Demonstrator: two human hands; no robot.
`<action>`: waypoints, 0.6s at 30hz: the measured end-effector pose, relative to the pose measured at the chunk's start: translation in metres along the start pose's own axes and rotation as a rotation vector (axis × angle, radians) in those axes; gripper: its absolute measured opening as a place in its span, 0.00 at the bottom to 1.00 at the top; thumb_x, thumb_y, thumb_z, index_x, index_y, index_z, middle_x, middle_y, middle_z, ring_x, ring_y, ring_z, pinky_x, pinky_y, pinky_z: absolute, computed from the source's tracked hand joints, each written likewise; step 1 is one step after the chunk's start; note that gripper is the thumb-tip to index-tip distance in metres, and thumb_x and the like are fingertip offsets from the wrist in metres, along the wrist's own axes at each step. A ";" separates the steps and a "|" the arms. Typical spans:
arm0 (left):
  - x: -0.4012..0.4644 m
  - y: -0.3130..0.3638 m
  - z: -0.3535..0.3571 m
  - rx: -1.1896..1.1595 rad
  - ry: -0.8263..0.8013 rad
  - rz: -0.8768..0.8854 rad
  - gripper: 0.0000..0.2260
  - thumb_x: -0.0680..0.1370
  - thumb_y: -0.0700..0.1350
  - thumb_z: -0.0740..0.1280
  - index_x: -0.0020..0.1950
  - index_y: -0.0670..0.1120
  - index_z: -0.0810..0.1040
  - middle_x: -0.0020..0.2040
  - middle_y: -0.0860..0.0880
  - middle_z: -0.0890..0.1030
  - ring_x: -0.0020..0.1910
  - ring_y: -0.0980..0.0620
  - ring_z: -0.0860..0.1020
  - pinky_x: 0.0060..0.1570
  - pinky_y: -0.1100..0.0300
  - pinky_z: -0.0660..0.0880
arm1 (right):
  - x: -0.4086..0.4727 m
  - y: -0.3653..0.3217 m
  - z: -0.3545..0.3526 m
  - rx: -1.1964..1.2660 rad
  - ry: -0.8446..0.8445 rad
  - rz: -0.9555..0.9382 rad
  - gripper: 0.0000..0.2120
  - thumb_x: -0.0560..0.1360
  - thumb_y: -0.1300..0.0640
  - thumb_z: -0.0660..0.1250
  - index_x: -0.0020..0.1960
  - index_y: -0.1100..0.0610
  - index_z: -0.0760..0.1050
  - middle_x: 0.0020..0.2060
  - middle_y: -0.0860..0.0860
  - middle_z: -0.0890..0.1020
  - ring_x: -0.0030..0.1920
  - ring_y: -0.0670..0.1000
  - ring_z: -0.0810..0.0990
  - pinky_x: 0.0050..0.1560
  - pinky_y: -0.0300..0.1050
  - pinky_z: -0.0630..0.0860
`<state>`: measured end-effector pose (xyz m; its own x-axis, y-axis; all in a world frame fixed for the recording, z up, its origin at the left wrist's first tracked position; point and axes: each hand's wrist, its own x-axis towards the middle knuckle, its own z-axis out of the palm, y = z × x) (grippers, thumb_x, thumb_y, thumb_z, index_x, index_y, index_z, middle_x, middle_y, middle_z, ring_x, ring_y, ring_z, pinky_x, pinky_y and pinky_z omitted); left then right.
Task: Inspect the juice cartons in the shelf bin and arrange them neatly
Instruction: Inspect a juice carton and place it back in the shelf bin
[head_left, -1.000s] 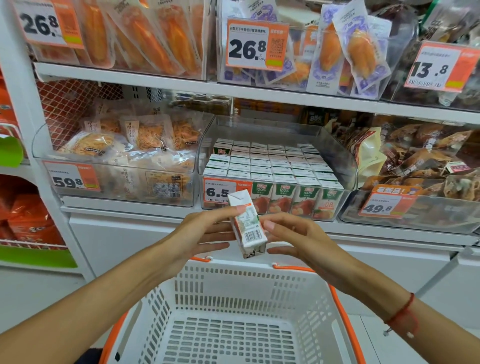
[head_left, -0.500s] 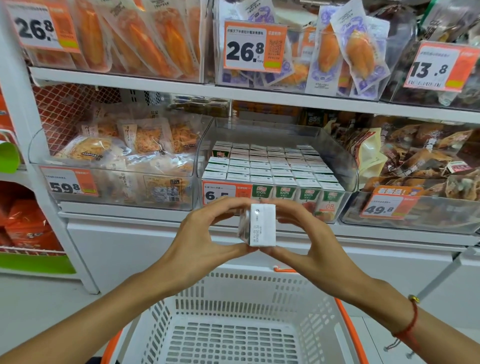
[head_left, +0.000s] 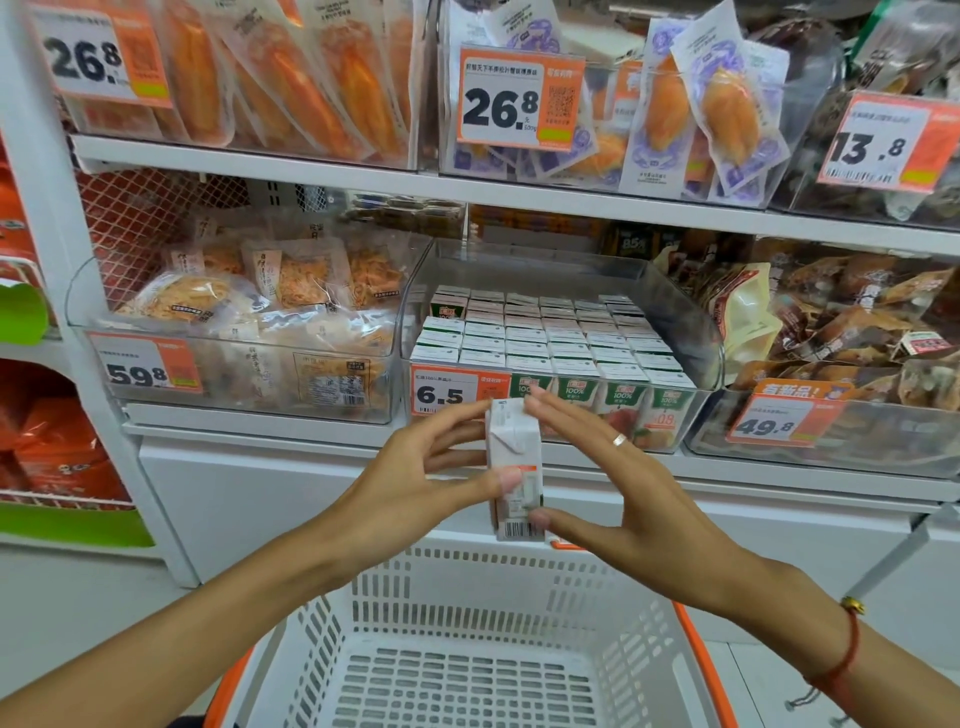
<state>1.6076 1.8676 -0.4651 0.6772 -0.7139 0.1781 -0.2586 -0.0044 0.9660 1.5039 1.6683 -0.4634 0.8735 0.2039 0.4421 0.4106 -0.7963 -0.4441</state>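
Head view: one juice carton (head_left: 514, 467) stands upright between both hands, in front of the shelf edge and above a white basket (head_left: 467, 597). Left hand (head_left: 415, 483) pinches it, thumb on the near face, forefinger at the top. Right hand (head_left: 618, 488) pinches it from the other side, fingers (head_left: 566, 415) nearly straight. Behind, the clear shelf bin (head_left: 691, 332) holds rows of cartons (head_left: 550, 338) packed upright, with a 6.5 price tag (head_left: 447, 392) at its front left corner.

Carton (head_left: 514, 467) between hands, before shelf bin (head_left: 691, 332), above basket (head_left: 467, 597)
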 end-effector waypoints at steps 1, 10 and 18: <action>0.000 -0.001 0.000 -0.042 0.002 -0.043 0.26 0.68 0.55 0.74 0.65 0.64 0.72 0.59 0.63 0.81 0.58 0.63 0.79 0.56 0.65 0.78 | -0.001 0.000 -0.001 0.052 -0.012 0.035 0.34 0.76 0.45 0.68 0.77 0.41 0.56 0.76 0.35 0.60 0.75 0.39 0.59 0.72 0.40 0.62; 0.004 0.003 0.003 -0.282 0.048 -0.433 0.18 0.74 0.58 0.69 0.63 0.55 0.74 0.49 0.49 0.86 0.47 0.53 0.85 0.38 0.64 0.80 | 0.004 0.000 -0.004 0.427 -0.143 0.294 0.22 0.77 0.45 0.66 0.71 0.42 0.70 0.64 0.36 0.77 0.64 0.40 0.76 0.64 0.37 0.72; 0.001 -0.008 0.008 -0.494 -0.024 -0.752 0.24 0.73 0.59 0.70 0.62 0.46 0.75 0.50 0.38 0.85 0.48 0.48 0.85 0.40 0.59 0.83 | 0.007 0.000 0.013 0.523 -0.083 0.581 0.17 0.74 0.38 0.63 0.53 0.46 0.84 0.49 0.45 0.86 0.52 0.46 0.83 0.57 0.48 0.78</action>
<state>1.6050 1.8613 -0.4742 0.5320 -0.6581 -0.5328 0.5765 -0.1792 0.7972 1.5131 1.6770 -0.4700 0.9942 -0.1048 -0.0240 -0.0662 -0.4211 -0.9046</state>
